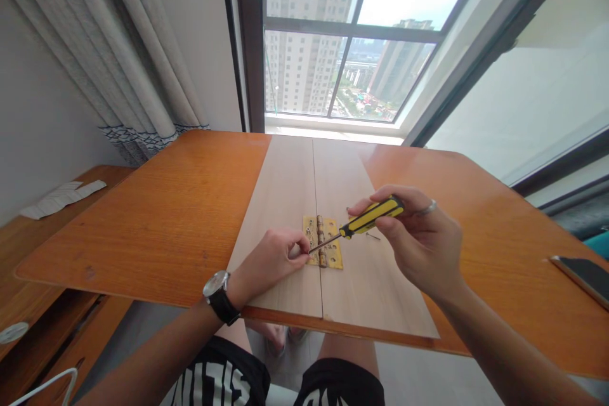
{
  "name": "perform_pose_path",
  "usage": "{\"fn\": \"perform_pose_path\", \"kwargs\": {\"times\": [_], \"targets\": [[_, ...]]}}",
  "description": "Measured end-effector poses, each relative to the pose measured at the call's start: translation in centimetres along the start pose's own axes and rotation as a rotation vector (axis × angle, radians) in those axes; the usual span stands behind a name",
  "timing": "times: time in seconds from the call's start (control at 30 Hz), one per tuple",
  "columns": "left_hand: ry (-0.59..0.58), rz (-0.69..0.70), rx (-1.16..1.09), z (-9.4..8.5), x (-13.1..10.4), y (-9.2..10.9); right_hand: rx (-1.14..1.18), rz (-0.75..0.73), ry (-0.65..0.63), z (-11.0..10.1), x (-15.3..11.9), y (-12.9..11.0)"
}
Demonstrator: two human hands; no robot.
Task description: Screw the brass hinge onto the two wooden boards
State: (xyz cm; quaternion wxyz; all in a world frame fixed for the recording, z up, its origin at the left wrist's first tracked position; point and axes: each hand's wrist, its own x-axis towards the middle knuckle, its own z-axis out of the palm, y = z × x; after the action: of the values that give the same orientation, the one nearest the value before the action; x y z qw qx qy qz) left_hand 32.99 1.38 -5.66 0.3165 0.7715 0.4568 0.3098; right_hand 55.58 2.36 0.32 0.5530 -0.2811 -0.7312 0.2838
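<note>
A brass-coloured hinge [335, 244] lies unfolded across the seam between two pale wooden boards [285, 184]. My right hand [419, 235] grips the yellow and black handle of a screwdriver [373, 216], whose shaft slants down to the left over the hinge. At the hinge's left leaf, my left hand [280, 260] has thumb and forefinger pinched together by the screwdriver's tip. Whatever sits between those fingertips is too small to make out. Small screws seem to stand in the left leaf's holes. A loose screw [373, 236] rests on the right board, beyond the screwdriver.
The boards lie on an orange-brown wooden table [200, 203]. A phone [583, 276] is near the table's right edge. Paper strips [64, 196] lie on a lower wooden surface at left, beneath a grey curtain [137, 44]. A window [352, 32] stands behind the table.
</note>
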Motion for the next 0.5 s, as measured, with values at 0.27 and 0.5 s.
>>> {"fn": "perform_pose_path", "kwargs": {"times": [0.27,0.5], "targets": [[0.011,0.004,-0.021,0.30,0.06,-0.53,-0.075,0.007,0.002,-0.13,-0.32,-0.24],[0.005,0.018,-0.011,0.29,0.21,-0.58,-0.182,-0.029,-0.105,-0.13,0.03,-0.56]]}}
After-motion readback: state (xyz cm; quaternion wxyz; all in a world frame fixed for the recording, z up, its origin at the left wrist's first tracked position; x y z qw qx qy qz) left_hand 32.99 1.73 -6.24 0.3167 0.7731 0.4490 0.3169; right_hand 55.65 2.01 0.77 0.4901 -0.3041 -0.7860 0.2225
